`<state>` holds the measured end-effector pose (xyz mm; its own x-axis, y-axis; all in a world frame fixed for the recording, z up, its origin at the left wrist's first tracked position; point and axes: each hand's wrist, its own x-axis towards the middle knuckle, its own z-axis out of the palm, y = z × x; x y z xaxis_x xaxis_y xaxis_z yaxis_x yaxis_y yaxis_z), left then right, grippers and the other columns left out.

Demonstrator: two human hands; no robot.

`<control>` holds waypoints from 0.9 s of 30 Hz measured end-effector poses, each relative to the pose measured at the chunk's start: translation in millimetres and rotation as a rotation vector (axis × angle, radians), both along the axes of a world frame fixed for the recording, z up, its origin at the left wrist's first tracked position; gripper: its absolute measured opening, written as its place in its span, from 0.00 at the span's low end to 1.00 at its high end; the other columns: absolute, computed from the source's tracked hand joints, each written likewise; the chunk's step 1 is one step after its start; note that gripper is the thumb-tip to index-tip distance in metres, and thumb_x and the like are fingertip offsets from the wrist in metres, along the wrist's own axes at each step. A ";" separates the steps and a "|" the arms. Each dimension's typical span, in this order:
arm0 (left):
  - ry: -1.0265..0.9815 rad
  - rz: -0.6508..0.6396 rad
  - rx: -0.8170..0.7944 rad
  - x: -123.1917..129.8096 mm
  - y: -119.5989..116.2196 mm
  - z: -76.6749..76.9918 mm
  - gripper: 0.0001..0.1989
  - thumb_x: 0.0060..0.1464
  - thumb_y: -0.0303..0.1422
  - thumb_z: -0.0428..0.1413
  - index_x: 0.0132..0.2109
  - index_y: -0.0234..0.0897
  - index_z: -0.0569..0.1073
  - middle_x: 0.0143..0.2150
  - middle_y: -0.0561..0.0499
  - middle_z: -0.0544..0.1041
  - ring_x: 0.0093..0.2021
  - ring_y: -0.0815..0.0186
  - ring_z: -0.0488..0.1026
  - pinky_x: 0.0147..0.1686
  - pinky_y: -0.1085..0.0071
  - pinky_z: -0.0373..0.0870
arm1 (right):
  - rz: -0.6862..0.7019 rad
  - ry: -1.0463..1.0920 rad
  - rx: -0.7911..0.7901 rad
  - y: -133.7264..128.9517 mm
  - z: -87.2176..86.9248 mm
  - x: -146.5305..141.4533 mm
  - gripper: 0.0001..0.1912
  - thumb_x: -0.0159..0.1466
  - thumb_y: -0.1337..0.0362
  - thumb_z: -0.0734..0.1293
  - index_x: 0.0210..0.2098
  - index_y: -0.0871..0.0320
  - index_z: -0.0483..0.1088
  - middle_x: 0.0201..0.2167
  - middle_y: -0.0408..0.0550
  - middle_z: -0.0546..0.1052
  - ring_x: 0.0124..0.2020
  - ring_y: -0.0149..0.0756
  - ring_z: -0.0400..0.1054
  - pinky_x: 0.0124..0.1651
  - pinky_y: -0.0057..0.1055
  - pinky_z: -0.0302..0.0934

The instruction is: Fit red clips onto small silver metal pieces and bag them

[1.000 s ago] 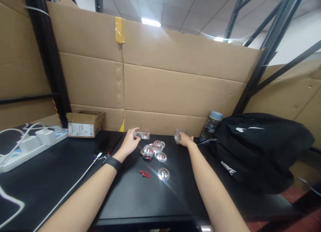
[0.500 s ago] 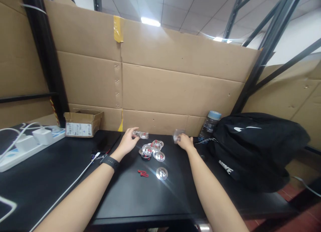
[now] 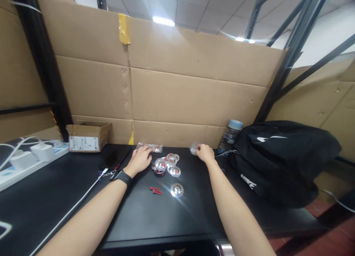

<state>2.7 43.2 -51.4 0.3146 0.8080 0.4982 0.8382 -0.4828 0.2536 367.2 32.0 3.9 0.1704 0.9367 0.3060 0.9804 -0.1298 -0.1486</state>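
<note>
My left hand [image 3: 141,160], with a dark watch on the wrist, lies with fingers spread over a clear packet [image 3: 157,149] holding a metal disc, near the cardboard wall. On the right, my right hand [image 3: 205,152] pinches a crumpled clear plastic bag [image 3: 194,149]. Between the hands is a pile of silver discs [image 3: 161,164] with red cords. A single silver disc [image 3: 176,190] lies nearer the front edge, and a loose red cord [image 3: 155,190] is left of it.
An open cardboard box [image 3: 87,137] and a white power strip [image 3: 55,152] stand at the left, with a white cable [image 3: 80,204] across the table. At the right are a bottle [image 3: 230,136] and a black bag [image 3: 283,160].
My left hand has lowered onto the clear packet, its fingers now lying over it. The plastic bag at my right hand has changed shape and looks more bunched. The view has shifted slightly.
</note>
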 end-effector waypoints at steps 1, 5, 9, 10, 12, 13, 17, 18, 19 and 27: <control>0.034 0.003 -0.004 2.0 0.8 -2.8 0.17 0.59 0.31 0.50 0.51 0.45 0.77 0.61 0.45 0.73 0.64 0.50 0.64 0.61 0.49 0.57 | -0.008 0.006 0.010 -1.1 2.7 -0.6 0.12 0.63 0.61 0.64 0.42 0.53 0.79 0.43 0.53 0.81 0.46 0.45 0.74 0.45 0.33 0.61; 0.086 0.017 -0.048 8.3 2.8 -12.1 0.18 0.63 0.36 0.49 0.55 0.48 0.76 0.67 0.46 0.67 0.68 0.48 0.58 0.63 0.45 0.50 | -0.039 0.038 0.053 -8.8 12.6 -5.2 0.13 0.64 0.60 0.63 0.42 0.51 0.79 0.44 0.52 0.81 0.46 0.44 0.74 0.45 0.33 0.61; 0.038 0.014 -0.132 9.4 2.3 -15.9 0.20 0.64 0.45 0.47 0.58 0.50 0.74 0.70 0.46 0.63 0.69 0.43 0.54 0.63 0.41 0.47 | -0.098 0.106 0.127 -18.9 18.8 -14.9 0.13 0.65 0.60 0.63 0.42 0.51 0.79 0.42 0.51 0.82 0.43 0.45 0.75 0.44 0.33 0.61; 0.023 0.011 -0.150 9.2 2.0 -15.8 0.21 0.64 0.45 0.47 0.59 0.50 0.74 0.69 0.45 0.64 0.69 0.42 0.54 0.63 0.41 0.47 | -0.104 0.117 0.141 -20.9 19.7 -17.6 0.13 0.65 0.60 0.62 0.42 0.51 0.79 0.41 0.51 0.82 0.43 0.45 0.75 0.44 0.34 0.61; -0.008 0.002 -0.173 8.7 1.4 -14.7 0.22 0.63 0.46 0.48 0.60 0.48 0.72 0.67 0.42 0.67 0.68 0.42 0.55 0.63 0.41 0.47 | -0.102 0.123 0.153 -23.4 20.6 -22.1 0.14 0.65 0.60 0.62 0.42 0.51 0.79 0.42 0.51 0.82 0.44 0.45 0.75 0.44 0.34 0.61; -0.026 -0.001 -0.173 8.5 1.0 -13.8 0.23 0.62 0.45 0.49 0.61 0.46 0.71 0.66 0.41 0.68 0.68 0.42 0.56 0.62 0.41 0.47 | -0.098 0.124 0.155 -24.0 20.6 -23.7 0.14 0.65 0.60 0.62 0.42 0.51 0.79 0.42 0.51 0.82 0.44 0.45 0.75 0.45 0.34 0.61; -0.082 -0.008 -0.115 7.9 -0.9 -10.4 0.25 0.60 0.42 0.52 0.63 0.46 0.68 0.61 0.39 0.72 0.64 0.43 0.62 0.61 0.44 0.50 | -0.082 0.139 0.141 -23.5 18.6 -25.7 0.14 0.64 0.60 0.62 0.41 0.49 0.80 0.42 0.51 0.82 0.44 0.46 0.75 0.46 0.35 0.61; -0.078 -0.005 -0.102 7.8 -1.3 -10.0 0.25 0.60 0.41 0.52 0.63 0.46 0.69 0.60 0.39 0.72 0.63 0.44 0.63 0.61 0.44 0.51 | -0.083 0.146 0.137 -23.0 18.0 -25.4 0.14 0.64 0.60 0.62 0.41 0.49 0.80 0.42 0.51 0.82 0.43 0.46 0.75 0.46 0.35 0.62; -0.067 0.002 -0.095 7.8 -1.5 -9.9 0.24 0.60 0.40 0.52 0.62 0.46 0.70 0.59 0.38 0.73 0.62 0.44 0.63 0.61 0.45 0.51 | -0.084 0.153 0.135 -22.6 17.4 -25.0 0.14 0.64 0.60 0.62 0.41 0.49 0.80 0.41 0.50 0.82 0.43 0.46 0.75 0.45 0.35 0.62; -0.075 -0.028 -0.093 6.5 4.2 -13.4 0.14 0.58 0.37 0.53 0.50 0.45 0.76 0.63 0.42 0.70 0.68 0.46 0.57 0.63 0.43 0.46 | -0.062 0.190 0.134 -21.0 14.1 -23.6 0.13 0.64 0.60 0.63 0.41 0.50 0.79 0.42 0.50 0.81 0.44 0.44 0.75 0.44 0.32 0.62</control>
<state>9.2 47.4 -64.9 0.3026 0.8432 0.4443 0.8017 -0.4773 0.3597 343.5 11.0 18.0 0.2924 0.8759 0.3838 0.9239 -0.1552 -0.3497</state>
